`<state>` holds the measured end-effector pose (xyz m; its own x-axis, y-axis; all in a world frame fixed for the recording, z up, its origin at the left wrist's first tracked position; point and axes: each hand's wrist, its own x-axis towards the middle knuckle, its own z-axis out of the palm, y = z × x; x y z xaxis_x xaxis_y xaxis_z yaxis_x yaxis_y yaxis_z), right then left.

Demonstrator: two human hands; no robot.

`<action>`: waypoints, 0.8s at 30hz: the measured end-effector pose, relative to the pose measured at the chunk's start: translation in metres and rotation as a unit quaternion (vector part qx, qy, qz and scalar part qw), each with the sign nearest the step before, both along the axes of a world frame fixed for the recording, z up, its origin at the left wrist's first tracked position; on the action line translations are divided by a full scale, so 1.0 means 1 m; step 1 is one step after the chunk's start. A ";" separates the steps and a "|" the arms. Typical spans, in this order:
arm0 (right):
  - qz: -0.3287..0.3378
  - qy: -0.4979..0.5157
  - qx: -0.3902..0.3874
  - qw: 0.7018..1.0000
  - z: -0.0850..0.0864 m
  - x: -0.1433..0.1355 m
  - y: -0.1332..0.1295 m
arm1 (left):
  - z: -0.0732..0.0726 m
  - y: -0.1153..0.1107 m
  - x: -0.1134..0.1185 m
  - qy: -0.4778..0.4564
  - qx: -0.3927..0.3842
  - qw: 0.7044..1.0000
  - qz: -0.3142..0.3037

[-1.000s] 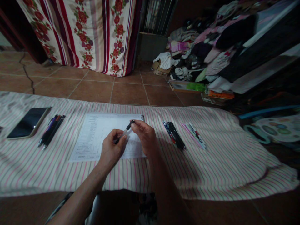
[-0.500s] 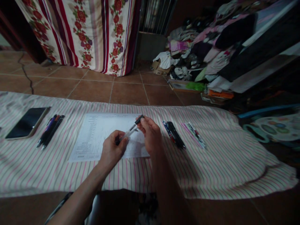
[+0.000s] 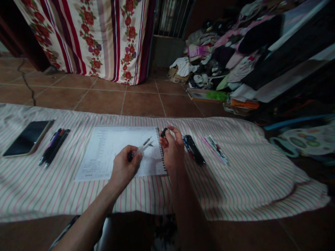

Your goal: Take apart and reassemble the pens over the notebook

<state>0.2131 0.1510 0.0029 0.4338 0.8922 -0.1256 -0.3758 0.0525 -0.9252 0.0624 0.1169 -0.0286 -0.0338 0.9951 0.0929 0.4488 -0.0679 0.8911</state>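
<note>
My left hand (image 3: 127, 162) is closed around a clear-bodied pen (image 3: 142, 146), whose narrow tip points up and to the right over the paper. A dark prong shows beside the tip; whether it is a shadow or a part of the pen, I cannot tell. Between the thumb and fingers of my right hand (image 3: 172, 148) is a short black pen cap (image 3: 164, 132), apart from the pen. Beneath both hands lies a spiral notebook (image 3: 104, 150) with a printed sheet showing, its coil along the right side.
Several pens (image 3: 193, 150) lie just right of my right hand, with slim pink and white pens (image 3: 214, 150) beyond. On the left are more pens (image 3: 54, 148) and a phone (image 3: 27, 138). A striped cloth (image 3: 248, 174) lies under everything. Piled clothes (image 3: 222, 52) stand at the back right.
My right hand has moved right with the black cap, which has come off the pen and bared its tip. My left hand stays nearly in place. The notebook's coil now shows.
</note>
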 end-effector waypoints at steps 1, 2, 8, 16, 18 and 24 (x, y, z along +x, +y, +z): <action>0.009 0.001 0.001 1.000 0.000 -0.001 -0.001 | 0.001 0.000 0.000 -0.005 0.000 1.000 0.006; 0.019 0.007 0.002 1.000 0.001 -0.002 -0.001 | 0.001 0.001 0.000 -0.011 -0.001 1.000 0.013; 0.068 0.030 0.037 0.997 0.000 -0.004 0.000 | 0.003 0.003 -0.001 -0.033 -0.008 0.999 0.032; 0.041 -0.021 -0.004 0.999 -0.002 -0.007 0.001 | 0.006 0.002 -0.003 -0.010 0.003 0.999 0.033; 0.044 -0.034 -0.009 0.998 0.001 -0.007 -0.002 | 0.006 0.002 -0.003 -0.008 0.000 1.000 0.029; 0.048 -0.065 -0.033 0.996 0.003 -0.005 -0.004 | 0.004 0.001 -0.002 0.010 0.009 1.000 0.014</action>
<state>0.2077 0.1465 0.0058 0.3626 0.9224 -0.1328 -0.2522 -0.0401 -0.9669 0.0605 0.1179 -0.0243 -0.0604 0.9920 0.1111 0.4678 -0.0702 0.8811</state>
